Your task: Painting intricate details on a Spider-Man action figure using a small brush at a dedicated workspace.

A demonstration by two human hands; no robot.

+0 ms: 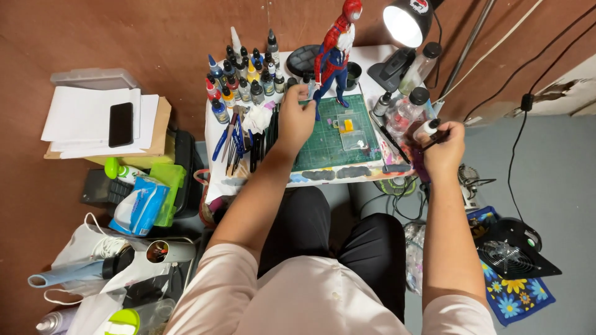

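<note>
My left hand (pixel 296 118) reaches over the small white table (pixel 214 133) and pinches a small dark-capped paint bottle (pixel 306 94) at the edge of a green cutting mat (pixel 329 139). Just beyond it stands a red and blue action figure (pixel 335 53). My right hand (pixel 444 149) is at the table's right edge, closed on a thin black tool (pixel 434 140), beside a small white bottle with a black cap (pixel 427 127). A small clear plastic box (pixel 351 131) with a yellow piece lies on the mat.
Several dropper paint bottles (pixel 245 74) crowd the table's back left, brushes and pens (pixel 242 139) lie beside the mat. A lit desk lamp (pixel 406 22) stands at back right. A phone (pixel 120 124) on papers, wipes (pixel 139 205) and bags sit left. A black fan (pixel 512 251) lies on the floor right.
</note>
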